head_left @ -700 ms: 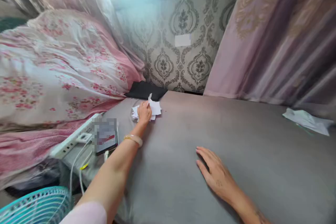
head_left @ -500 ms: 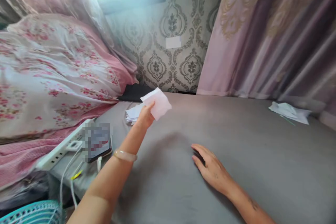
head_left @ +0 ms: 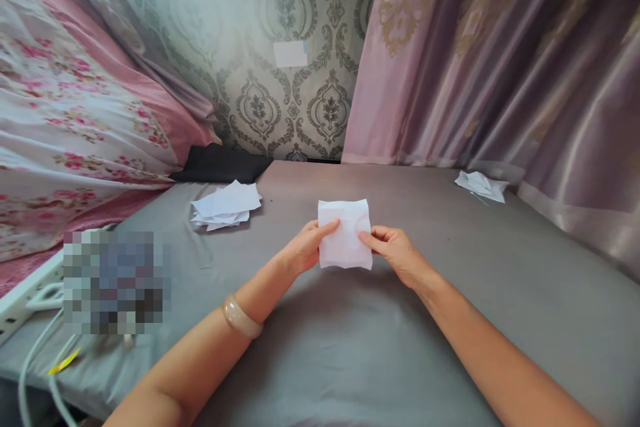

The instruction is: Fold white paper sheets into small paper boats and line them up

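Both hands hold a white square piece of paper [head_left: 345, 247] above the grey sheet, roughly in the middle of the view. My left hand [head_left: 306, 245] pinches its left edge, thumb on the front face. At the right edge, the thumb and fingers of my right hand [head_left: 395, 250] close on it. The fingers behind the paper are partly hidden. To the left of my hands lies a loose stack of white papers [head_left: 227, 205], touched by neither hand.
A grey-sheeted surface [head_left: 310, 360] spreads below. Far right lie white crumpled papers [head_left: 483, 185]. A black folded cloth [head_left: 223, 163] sits near the wall. At left are a blurred-out device [head_left: 117, 280], a white power strip [head_left: 25, 300], cables and floral bedding [head_left: 90, 133].
My left hand has brought the paper away from the stack toward the middle. My right hand, earlier resting open and holding nothing, now grips its right edge. The view has shifted right and down.
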A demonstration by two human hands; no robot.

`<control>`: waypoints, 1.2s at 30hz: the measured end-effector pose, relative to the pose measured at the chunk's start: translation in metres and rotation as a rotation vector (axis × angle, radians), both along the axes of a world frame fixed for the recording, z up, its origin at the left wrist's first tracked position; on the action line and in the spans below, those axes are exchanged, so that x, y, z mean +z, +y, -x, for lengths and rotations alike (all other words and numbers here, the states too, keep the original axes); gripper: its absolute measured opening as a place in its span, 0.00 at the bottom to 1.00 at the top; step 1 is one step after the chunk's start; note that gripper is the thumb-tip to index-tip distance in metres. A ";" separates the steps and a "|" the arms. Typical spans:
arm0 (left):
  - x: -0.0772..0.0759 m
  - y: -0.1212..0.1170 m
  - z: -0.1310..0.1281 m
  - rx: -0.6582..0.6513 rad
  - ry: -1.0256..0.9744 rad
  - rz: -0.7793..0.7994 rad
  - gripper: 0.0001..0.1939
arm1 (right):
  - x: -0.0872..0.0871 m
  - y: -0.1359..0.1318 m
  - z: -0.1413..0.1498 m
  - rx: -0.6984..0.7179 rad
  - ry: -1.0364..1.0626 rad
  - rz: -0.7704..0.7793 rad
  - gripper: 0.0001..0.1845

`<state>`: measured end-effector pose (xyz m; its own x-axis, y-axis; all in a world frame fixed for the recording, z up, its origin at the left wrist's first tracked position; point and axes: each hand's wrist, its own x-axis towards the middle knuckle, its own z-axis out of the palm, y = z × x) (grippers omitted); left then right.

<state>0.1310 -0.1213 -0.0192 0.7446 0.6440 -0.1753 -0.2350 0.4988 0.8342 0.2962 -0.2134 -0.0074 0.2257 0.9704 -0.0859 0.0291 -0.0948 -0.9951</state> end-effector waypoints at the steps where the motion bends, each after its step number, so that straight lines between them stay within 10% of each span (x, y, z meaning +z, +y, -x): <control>1: -0.003 0.001 0.001 -0.007 0.006 -0.046 0.17 | -0.002 0.001 -0.001 -0.008 -0.005 0.007 0.22; 8: -0.019 0.011 0.009 0.146 0.042 -0.555 0.18 | -0.020 0.007 -0.010 -0.143 -0.268 -0.161 0.18; 12: -0.022 0.025 0.016 0.328 0.222 -1.243 0.09 | -0.031 0.009 -0.017 -0.196 -0.669 -0.425 0.10; 20: -0.020 0.030 0.031 0.035 0.647 -2.038 0.15 | -0.058 0.011 -0.041 0.073 -1.183 -0.741 0.15; 27: -0.023 0.021 0.036 -0.290 0.760 -2.073 0.06 | -0.077 0.009 -0.042 0.283 -1.266 -0.568 0.17; 36: -0.033 0.017 0.035 -0.080 0.736 -1.618 0.09 | -0.061 0.003 -0.019 0.213 -1.049 -0.368 0.13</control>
